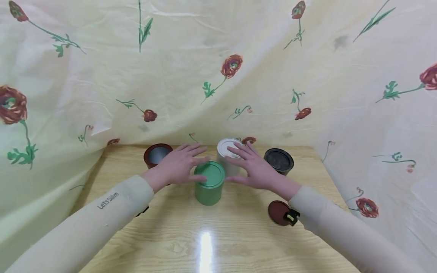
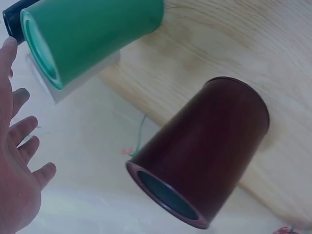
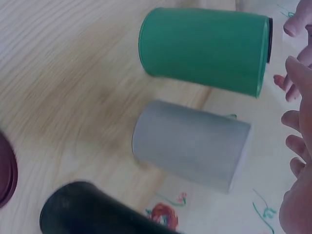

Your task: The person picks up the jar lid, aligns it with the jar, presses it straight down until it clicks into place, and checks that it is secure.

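A green can (image 1: 209, 174) with its lid on stands upright near the middle of the table. My left hand (image 1: 181, 163), fingers spread, is over its left side, the thumb overlapping the lid in the head view. My right hand (image 1: 252, 165) spreads its fingers above a light grey can (image 1: 223, 146) with a white lid, just behind the green one. Both hands hold nothing. Left of my left hand is a dark red can (image 2: 209, 146) with no lid, partly hidden by that hand in the head view. To the right stands a black can (image 1: 279, 161), lid on.
A round dark red lid (image 1: 279, 212) lies on the wooden table (image 1: 170, 246) below my right forearm. Small black devices (image 1: 291, 217) sit at the wrists. Behind the table and on both sides hangs a flower-patterned cloth (image 1: 177, 76).
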Motion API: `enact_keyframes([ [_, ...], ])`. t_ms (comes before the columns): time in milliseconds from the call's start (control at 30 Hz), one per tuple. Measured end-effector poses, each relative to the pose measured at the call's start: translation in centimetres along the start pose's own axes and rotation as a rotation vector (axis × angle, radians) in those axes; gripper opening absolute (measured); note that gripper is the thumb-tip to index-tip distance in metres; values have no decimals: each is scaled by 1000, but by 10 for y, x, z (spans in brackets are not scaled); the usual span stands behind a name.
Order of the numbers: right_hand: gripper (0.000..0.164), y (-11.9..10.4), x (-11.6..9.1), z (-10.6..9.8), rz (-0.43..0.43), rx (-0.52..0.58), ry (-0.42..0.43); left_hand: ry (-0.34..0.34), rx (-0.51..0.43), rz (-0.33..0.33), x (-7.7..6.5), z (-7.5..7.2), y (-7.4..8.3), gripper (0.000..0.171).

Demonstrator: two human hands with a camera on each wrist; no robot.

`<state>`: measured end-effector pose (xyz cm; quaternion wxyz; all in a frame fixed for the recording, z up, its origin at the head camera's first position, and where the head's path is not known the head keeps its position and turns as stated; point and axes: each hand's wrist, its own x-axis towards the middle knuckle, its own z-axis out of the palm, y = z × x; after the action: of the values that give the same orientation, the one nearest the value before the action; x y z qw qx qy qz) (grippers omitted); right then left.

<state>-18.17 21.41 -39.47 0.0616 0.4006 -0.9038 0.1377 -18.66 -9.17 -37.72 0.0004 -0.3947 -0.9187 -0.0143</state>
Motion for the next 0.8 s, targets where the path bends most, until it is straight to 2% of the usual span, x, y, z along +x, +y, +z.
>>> enact_keyframes([
  [133, 69, 6, -12, -15, 10, -20, 16, 1, 9, 4, 5, -9, 9, 73],
  [333, 67, 15, -34, -29, 23, -47, 37, 15, 52, 29, 23, -16, 30, 75],
  [533, 65, 19, -61, -39, 37, -54, 58, 17, 78, 10, 41, -15, 58, 79],
  [800, 66, 25, -98, -45, 32, -30, 119, 0, 95, -5, 52, -5, 96, 78],
])
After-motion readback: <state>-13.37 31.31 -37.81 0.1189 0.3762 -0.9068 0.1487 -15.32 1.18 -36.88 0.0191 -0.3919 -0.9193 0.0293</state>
